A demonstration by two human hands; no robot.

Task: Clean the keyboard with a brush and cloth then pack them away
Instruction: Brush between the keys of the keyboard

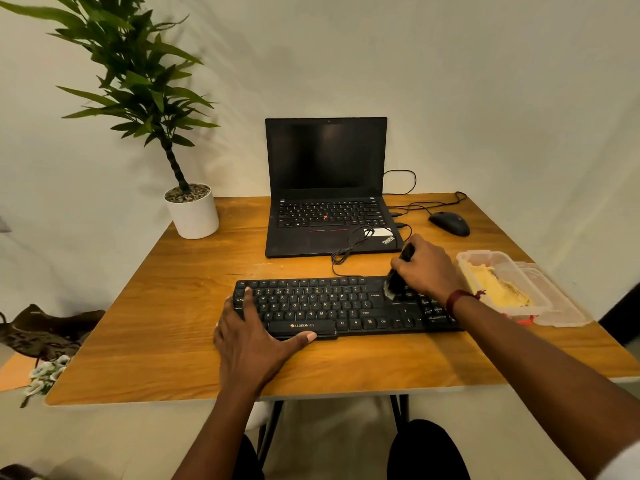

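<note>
A black keyboard [329, 303] lies across the near middle of the wooden table [173, 306]. My left hand [252, 341] rests flat on its left end, fingers spread, thumb along the front edge. My right hand [427, 268] grips a black brush [398, 278] by its handle, with the bristles pressed on the keys right of the main block. A yellow cloth [498, 289] lies inside a clear plastic box [474, 259] to the right of the keyboard.
An open black laptop [325, 188] stands behind the keyboard, with a cable looping between them. A black mouse [450, 223] sits at the back right. A potted plant [192, 213] stands at the back left. The box's clear lid [561, 306] lies beside it.
</note>
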